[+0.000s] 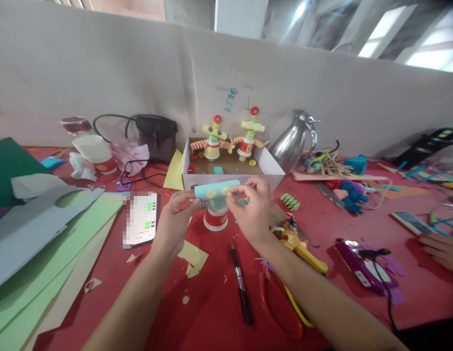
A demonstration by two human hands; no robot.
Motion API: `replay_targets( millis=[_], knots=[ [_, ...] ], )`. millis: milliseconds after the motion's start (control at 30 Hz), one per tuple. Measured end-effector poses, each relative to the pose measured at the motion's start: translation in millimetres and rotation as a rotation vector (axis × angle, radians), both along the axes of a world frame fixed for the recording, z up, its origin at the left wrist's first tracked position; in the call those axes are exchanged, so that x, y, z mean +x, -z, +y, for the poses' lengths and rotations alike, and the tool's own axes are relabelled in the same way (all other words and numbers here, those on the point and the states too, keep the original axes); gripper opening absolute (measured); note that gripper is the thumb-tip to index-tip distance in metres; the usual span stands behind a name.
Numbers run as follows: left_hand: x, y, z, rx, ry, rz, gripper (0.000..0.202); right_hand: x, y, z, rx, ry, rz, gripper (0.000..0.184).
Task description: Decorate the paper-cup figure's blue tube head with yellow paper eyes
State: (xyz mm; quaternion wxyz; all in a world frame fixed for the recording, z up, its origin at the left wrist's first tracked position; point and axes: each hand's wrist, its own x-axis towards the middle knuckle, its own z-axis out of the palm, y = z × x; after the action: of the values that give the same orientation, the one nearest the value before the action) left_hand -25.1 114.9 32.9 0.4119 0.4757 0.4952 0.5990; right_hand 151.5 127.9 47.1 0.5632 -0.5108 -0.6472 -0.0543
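My left hand [177, 214] is closed round the left end of a light-blue paper roll [216, 188] with yellow dots. My right hand [252, 207] pinches the roll's right end with fingertips pressed together. The roll lies crosswise over a small upturned paper cup [216, 217] with a red band, standing on the red table. Green folded paper strips poke out beside the cup. Just behind stands an open cardboard box [270, 168] holding two finished paper figures [214, 141], each with a yellow crossbar and a red top.
A phone [141, 218] lies left of my hands, coloured paper sheets [47, 234] farther left. A black pen [241, 285], red-handled scissors [277, 304] and a yellow glue gun [303, 248] lie near my right arm. A steel jug [294, 144] stands behind. Another person's hand [442, 249] rests at right.
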Motion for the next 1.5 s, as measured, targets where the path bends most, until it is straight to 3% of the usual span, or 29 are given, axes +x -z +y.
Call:
replay_targets(
  millis=[233,433,533,700,800,1033,1500],
  knots=[
    [0,-4.1,0,-0.008,-0.011,-0.001,0.017,3,-5.9,1,-0.075,-0.071,0.084,0.014],
    [-1,-3.7,-1,-0.005,0.012,0.003,0.019,7,-8.5,-3,-0.303,-0.234,0.4,0.022],
    [0,-5.1,-2,-0.018,-0.008,-0.002,0.019,8,-8.7,-6,-0.319,-0.298,0.474,0.02],
    [6,-9.1,-5,-0.009,-0.037,-0.005,0.017,6,-4.2,-5,-0.333,-0.366,0.473,0.053],
    [7,-10.2,-8,-0.009,-0.027,0.0,0.013,6,1.9,-1,-0.316,-0.353,0.479,0.059],
    [7,-7.9,-9,-0.044,-0.028,-0.01,0.009,7,11.7,2,-0.3,-0.436,0.525,0.059],
    [7,-2.6,-10,-0.003,-0.048,0.025,0.013,11,11.7,1,-0.312,-0.42,0.435,0.052]
  ],
)
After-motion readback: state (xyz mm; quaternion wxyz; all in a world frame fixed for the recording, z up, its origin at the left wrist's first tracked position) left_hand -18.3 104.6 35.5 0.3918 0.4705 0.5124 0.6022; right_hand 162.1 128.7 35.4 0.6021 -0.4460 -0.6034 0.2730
